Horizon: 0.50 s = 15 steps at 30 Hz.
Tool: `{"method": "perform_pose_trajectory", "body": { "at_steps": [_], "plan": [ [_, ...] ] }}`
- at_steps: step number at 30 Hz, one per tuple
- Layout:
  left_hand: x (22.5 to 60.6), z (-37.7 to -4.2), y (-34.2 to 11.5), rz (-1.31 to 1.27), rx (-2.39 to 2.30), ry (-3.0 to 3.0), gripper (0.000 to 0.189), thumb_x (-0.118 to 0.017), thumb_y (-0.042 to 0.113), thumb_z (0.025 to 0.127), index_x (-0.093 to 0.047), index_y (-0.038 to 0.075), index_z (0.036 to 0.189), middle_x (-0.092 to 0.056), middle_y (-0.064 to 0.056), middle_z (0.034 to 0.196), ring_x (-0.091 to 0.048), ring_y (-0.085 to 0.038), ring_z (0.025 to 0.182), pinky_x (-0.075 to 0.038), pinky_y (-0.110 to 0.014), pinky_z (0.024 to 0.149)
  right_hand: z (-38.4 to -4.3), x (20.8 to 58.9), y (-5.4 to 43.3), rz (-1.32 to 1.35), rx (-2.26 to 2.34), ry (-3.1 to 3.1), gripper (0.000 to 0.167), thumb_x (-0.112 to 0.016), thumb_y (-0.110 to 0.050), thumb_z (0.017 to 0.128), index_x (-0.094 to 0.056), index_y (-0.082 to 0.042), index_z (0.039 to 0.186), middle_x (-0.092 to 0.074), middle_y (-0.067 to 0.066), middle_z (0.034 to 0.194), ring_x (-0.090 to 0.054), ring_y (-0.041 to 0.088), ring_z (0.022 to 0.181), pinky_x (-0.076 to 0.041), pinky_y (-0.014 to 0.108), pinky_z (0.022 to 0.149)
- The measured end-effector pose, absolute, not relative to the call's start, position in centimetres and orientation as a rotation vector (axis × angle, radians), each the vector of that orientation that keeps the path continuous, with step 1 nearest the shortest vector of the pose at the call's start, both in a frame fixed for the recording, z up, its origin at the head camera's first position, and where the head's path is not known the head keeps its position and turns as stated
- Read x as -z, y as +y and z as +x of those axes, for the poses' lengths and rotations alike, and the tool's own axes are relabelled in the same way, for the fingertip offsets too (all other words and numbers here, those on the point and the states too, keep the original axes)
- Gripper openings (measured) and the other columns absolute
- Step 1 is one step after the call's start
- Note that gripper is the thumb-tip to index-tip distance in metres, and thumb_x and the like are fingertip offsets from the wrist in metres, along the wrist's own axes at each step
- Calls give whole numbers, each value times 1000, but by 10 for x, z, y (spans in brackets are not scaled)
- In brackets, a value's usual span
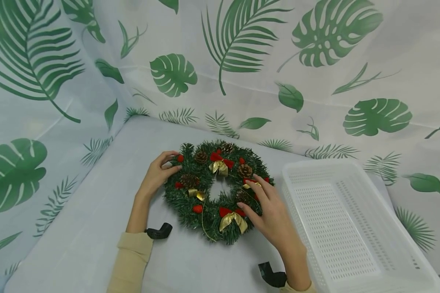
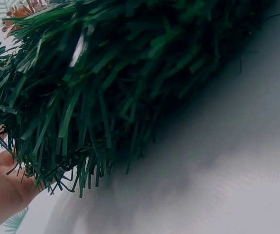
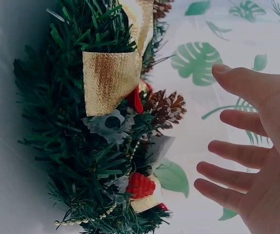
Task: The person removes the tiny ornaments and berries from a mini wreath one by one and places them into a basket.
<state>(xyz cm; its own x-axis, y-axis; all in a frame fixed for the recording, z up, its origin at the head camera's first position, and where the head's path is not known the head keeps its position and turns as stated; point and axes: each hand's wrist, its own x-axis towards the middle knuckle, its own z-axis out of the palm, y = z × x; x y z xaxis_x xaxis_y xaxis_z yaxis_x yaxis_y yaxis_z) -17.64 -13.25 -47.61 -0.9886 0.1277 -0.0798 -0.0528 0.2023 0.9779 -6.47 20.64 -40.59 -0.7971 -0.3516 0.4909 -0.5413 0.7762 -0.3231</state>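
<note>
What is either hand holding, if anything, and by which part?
The left hand is at the left edge of the wreath; whether it grips there cannot be told. The right hand holds nothing.

Head view: diffuse, even light; detail is legible around the left hand point(image 1: 156, 173) and right hand point(image 1: 270, 209). Left wrist view: dim; the wreath point(image 2: 110, 73) beside the left hand darkens toward black at its underside, and a soft-edged shadow falls on the blurred table point(image 2: 247, 180). Right wrist view: gold ribbon point(image 3: 111, 80) across from the right hand shows bright highlights.
</note>
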Motion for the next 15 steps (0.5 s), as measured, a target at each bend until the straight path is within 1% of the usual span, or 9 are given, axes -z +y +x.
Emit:
{"method": "perform_pose_trajectory", "body": {
  "at_steps": [5,8,15],
  "plan": [
    [476,-175,-131,66,-1900,2309,54,-72,30,98,-53,20,147,-38,-10,163,-44,-44,144,-42,-62,111,-64,407,208,682,-658,-2551,68,-89,-18,80,-60,-5,140,-55,27,145,-56,46,129,-51,64,99],
    [476,-174,-132,71,-1903,2306,55,-72,29,98,-52,19,148,-38,-10,163,-44,-44,143,-43,-62,110,-65,407,209,699,-664,-2531,64,-89,-15,79,-62,-3,136,-56,27,143,-57,45,128,-52,62,96],
    [474,-176,-134,82,-1887,2314,56,-72,30,99,-51,18,149,-37,-10,163,-45,-44,143,-43,-62,110,-67,410,210,702,-655,-2552,56,-88,-15,82,-66,-2,132,-63,22,135,-62,40,121,-56,55,93]
  ]
}}
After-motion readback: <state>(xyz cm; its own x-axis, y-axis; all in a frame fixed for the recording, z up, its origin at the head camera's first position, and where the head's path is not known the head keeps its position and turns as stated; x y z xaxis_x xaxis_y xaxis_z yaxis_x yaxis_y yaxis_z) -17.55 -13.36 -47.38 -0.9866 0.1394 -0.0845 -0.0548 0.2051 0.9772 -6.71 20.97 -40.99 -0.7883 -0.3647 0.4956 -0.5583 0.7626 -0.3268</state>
